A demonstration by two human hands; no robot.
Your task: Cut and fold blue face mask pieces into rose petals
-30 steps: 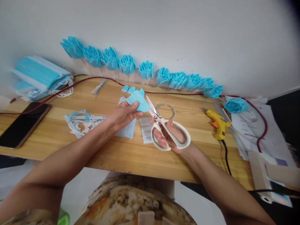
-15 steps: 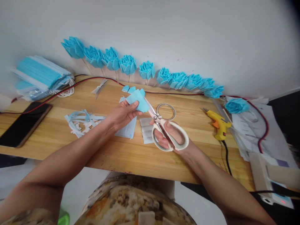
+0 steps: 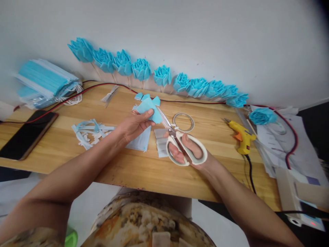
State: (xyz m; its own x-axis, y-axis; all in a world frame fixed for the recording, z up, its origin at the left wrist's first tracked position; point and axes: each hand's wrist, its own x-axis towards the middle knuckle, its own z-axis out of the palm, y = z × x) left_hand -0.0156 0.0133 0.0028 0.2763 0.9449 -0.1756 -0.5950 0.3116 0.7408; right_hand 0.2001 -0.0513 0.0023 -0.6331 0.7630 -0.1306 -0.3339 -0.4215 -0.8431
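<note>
Trimming a blue piece with scissors above the table

The step in hand appears to be shaping the edge of a thin, sky-blue, fabric-like sheet (image 3: 147,105) with large cream-handled steel scissors (image 3: 178,136). The sheet is held up in front of the person, above the brown wooden table (image 3: 159,175). The blades lie along its right side, pointing up and left, near a small blue corner that sticks out. Whether the tips have bitten into the material cannot be told.

The next move seems to call for a steady sheet and a controlled squeeze along that edge, with the blades clear of the left fingertips.

The left hand (image 3: 141,122) reaches in from the lower left, its thumb pressed flat over the sheet and its fingers curled beneath, pinching it closed. The right hand (image 3: 193,148) is turned palm-up behind the handles, thumb through the right loop and fingers through the left; its grip is partly closed, and the blades look only slightly parted.

Small cut blue pieces (image 3: 139,96) lie just beyond the sheet. A flat pale-blue pleated mask (image 3: 140,141) lies partly hidden beneath the left hand.
</note>
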